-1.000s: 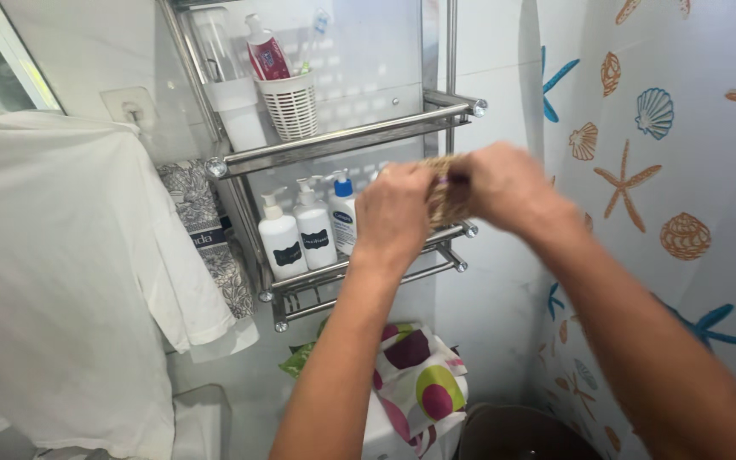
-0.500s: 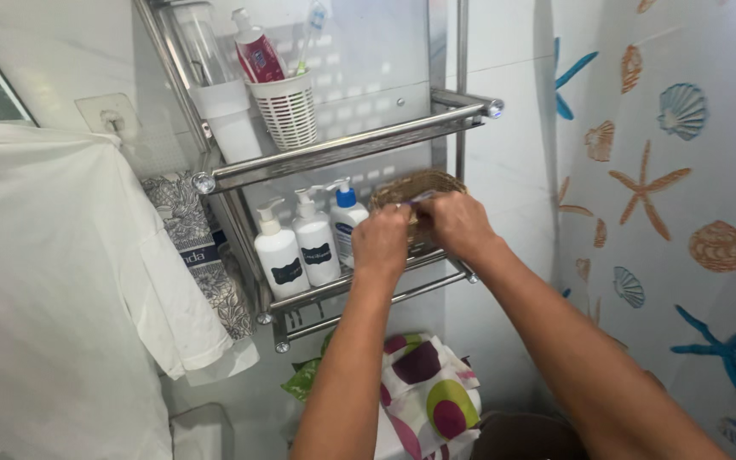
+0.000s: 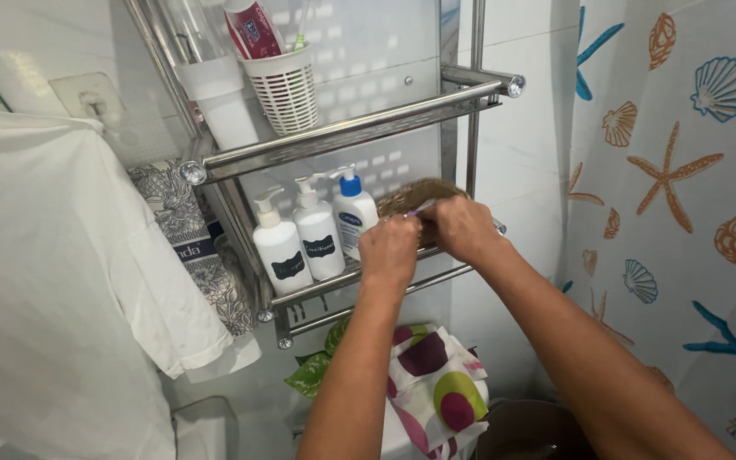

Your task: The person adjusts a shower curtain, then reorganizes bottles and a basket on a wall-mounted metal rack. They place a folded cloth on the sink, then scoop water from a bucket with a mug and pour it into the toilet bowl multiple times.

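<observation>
- Left hand (image 3: 389,249) and right hand (image 3: 463,228) grip a woven basket (image 3: 415,195) on the steel rack's (image 3: 342,135) lower shelf.
- Pump bottles (image 3: 313,234) stand beside it; seashell curtain (image 3: 683,213) hangs right.

A steel wall shelf (image 3: 342,136) has 2 tiers. The lower tier (image 3: 334,285) carries a woven basket (image 3: 415,194) right at the left grip (image 3: 389,251) and right grip (image 3: 462,228), with 3 white pump bottles (image 3: 313,234) just left of them. Above both, the upper tier holds a white slotted cup (image 3: 287,89) and a clear tumbler (image 3: 215,94).
</observation>
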